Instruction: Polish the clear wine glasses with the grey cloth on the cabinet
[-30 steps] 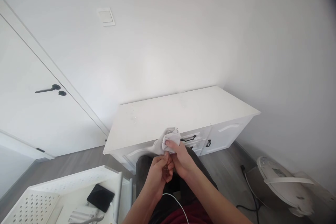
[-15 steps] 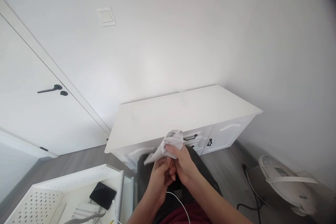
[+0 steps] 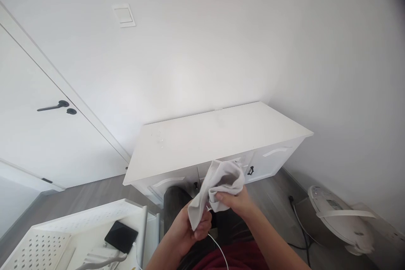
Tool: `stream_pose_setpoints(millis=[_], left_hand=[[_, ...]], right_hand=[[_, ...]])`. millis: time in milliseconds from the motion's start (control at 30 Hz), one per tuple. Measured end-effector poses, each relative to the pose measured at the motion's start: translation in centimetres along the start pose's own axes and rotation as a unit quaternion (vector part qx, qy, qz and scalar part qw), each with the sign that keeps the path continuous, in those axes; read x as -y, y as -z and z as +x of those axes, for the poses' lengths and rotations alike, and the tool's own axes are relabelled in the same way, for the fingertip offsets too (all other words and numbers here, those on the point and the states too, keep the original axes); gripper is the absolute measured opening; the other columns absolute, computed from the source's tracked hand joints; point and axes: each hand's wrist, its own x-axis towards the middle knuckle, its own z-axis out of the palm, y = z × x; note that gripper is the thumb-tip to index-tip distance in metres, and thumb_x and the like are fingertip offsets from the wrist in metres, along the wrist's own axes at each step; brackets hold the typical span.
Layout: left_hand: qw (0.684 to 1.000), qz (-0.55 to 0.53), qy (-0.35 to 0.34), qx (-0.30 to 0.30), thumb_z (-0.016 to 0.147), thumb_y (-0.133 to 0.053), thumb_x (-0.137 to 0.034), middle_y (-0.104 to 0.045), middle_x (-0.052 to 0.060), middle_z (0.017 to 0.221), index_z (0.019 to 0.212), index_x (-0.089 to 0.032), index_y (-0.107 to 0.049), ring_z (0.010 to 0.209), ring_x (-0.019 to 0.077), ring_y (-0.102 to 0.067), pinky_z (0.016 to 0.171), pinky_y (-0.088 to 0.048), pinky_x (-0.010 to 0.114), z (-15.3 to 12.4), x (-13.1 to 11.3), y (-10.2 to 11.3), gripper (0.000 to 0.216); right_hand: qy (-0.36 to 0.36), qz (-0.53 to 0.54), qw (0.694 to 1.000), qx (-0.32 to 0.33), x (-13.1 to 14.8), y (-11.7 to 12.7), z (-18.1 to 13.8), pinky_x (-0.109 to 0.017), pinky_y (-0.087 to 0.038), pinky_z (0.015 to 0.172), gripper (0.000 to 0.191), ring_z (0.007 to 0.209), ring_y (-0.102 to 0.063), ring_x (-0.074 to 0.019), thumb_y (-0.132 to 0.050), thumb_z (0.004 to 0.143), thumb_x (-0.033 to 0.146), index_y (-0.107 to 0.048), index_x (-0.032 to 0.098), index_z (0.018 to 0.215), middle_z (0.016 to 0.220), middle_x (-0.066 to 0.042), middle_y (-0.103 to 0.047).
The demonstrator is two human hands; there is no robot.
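Observation:
A pale grey-white cloth (image 3: pixel 229 179), bunched with an open fold at its upper right, is held up in front of the cabinet's front. My right hand (image 3: pixel 238 202) grips the right part, thumb on top and its other fingers behind the fabric. On the lower left, my left hand (image 3: pixel 188 228) has curled fingers around the hanging end, which covers part of them. Below the hands a thin white cable (image 3: pixel 220 247) runs down past my lap.
Ahead stands a low white cabinet (image 3: pixel 209 135) with black handles. At lower left, a white cart (image 3: pixel 144 230) with perforated sides holds a black-screened device (image 3: pixel 121 236). A rice cooker (image 3: pixel 340 217) and dark cord are at right. A door (image 3: pixel 28 135) is at far left.
The cloth has gone from a compact roll to a looser, more opened bundle. My right hand has shifted right and down. My left hand has turned and closed on the cloth's lower end.

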Motion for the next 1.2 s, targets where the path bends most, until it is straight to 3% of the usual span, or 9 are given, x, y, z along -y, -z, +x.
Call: stream_pose_setpoints(millis=[167,300,467,600,700,833,967,1100,1200], left_hand=[[0.909,0.332,-0.222,-0.117,0.094,-0.063,-0.058,-0.054,0.001,0.057,0.067,-0.016,-0.058,0.048,0.0109,-0.052,0.049,-0.034,0.023,0.0,0.1,-0.8,0.051],[0.825,0.411,-0.331,-0.204,0.096,-0.060,-0.055,-0.065,0.007,0.065,0.075,-0.015,-0.070,0.061,0.0185,-0.060,0.059,-0.046,0.029,1.2,0.8,-0.7,0.046],[0.867,0.385,-0.275,-0.157,0.094,-0.064,-0.053,-0.075,0.010,0.085,0.097,-0.016,-0.078,0.075,0.0238,-0.068,0.070,-0.057,0.035,1.1,0.2,0.0,0.040],[0.800,0.422,-0.344,-0.250,0.089,-0.074,-0.044,-0.069,0.012,0.133,0.122,-0.024,-0.074,0.123,0.0329,-0.063,0.105,-0.052,0.046,-0.6,-1.5,1.0,0.038],[0.818,0.348,-0.364,-0.278,0.089,-0.073,-0.048,-0.064,0.012,0.143,0.131,-0.027,-0.068,0.133,0.0333,-0.059,0.113,-0.047,0.047,-1.4,-2.5,1.5,0.047],[0.921,0.215,-0.291,-0.146,0.081,-0.075,-0.066,-0.067,0.018,0.139,0.139,-0.021,-0.063,0.126,0.0362,-0.065,0.104,-0.055,0.046,-1.3,-2.8,1.6,0.074],[0.888,0.282,-0.255,-0.257,0.075,-0.083,-0.059,-0.075,0.016,0.120,0.120,-0.017,-0.073,0.107,0.0331,-0.072,0.092,-0.058,0.041,-1.0,-3.1,1.6,0.063],[0.806,0.405,-0.304,-0.307,0.083,-0.078,-0.051,-0.077,0.011,0.103,0.112,-0.017,-0.072,0.100,0.0291,-0.072,0.093,-0.057,0.041,-1.0,-3.9,1.0,0.045],[0.822,0.324,-0.344,-0.318,0.082,-0.080,-0.047,-0.077,0.010,0.108,0.127,-0.021,-0.060,0.101,0.0266,-0.073,0.088,-0.059,0.038,-0.9,-3.9,0.3,0.055]], right_hand=[[0.003,-0.020,0.987,-0.159,-2.6,-3.2,-1.0,-0.031,-0.059,0.068,0.042,0.078,-0.069,-0.0201,-0.093,0.071,0.034,-0.069,0.020,0.103,0.090,-0.005,-0.075],[-0.083,0.001,0.981,-0.177,-3.2,-6.1,-1.2,-0.025,-0.048,0.047,0.052,0.065,-0.065,-0.0170,-0.094,0.070,0.043,-0.067,0.018,0.107,0.086,-0.006,-0.074],[-0.051,-0.031,0.985,-0.161,-3.3,-4.1,-0.3,-0.034,-0.058,0.067,0.058,0.084,-0.072,-0.0244,-0.090,0.072,0.052,-0.069,0.018,0.114,0.104,-0.011,-0.077],[-0.014,-0.097,0.985,-0.139,-2.5,-1.2,0.6,-0.045,-0.049,0.104,0.046,0.113,-0.067,-0.0294,-0.079,0.085,0.055,-0.074,0.019,0.113,0.115,-0.011,-0.076],[-0.069,-0.120,0.990,-0.037,-2.0,-0.7,0.2,-0.042,-0.049,0.099,0.043,0.108,-0.066,-0.0281,-0.081,0.084,0.053,-0.076,0.019,0.110,0.110,-0.009,-0.076],[-0.191,0.031,0.977,0.088,-3.6,-2.5,-1.1,-0.032,-0.049,0.081,0.047,0.082,-0.064,-0.0186,-0.091,0.072,0.055,-0.076,0.017,0.097,0.088,-0.004,-0.072],[-0.281,0.132,0.940,0.140,-5.0,-4.0,-1.3,-0.031,-0.047,0.072,0.055,0.068,-0.057,-0.0153,-0.088,0.070,0.063,-0.070,0.015,0.090,0.075,-0.001,-0.063],[-0.093,-0.203,0.963,0.147,-4.2,-4.2,-0.5,-0.038,-0.045,0.088,0.030,0.088,-0.059,-0.0220,-0.066,0.095,0.043,-0.070,0.016,0.107,0.097,-0.008,-0.069],[0.059,-0.493,0.859,0.127,-3.8,-4.5,-0.5,-0.045,-0.042,0.091,0.028,0.083,-0.055,-0.0238,-0.050,0.093,0.016,-0.067,0.014,0.115,0.101,-0.012,-0.070]])
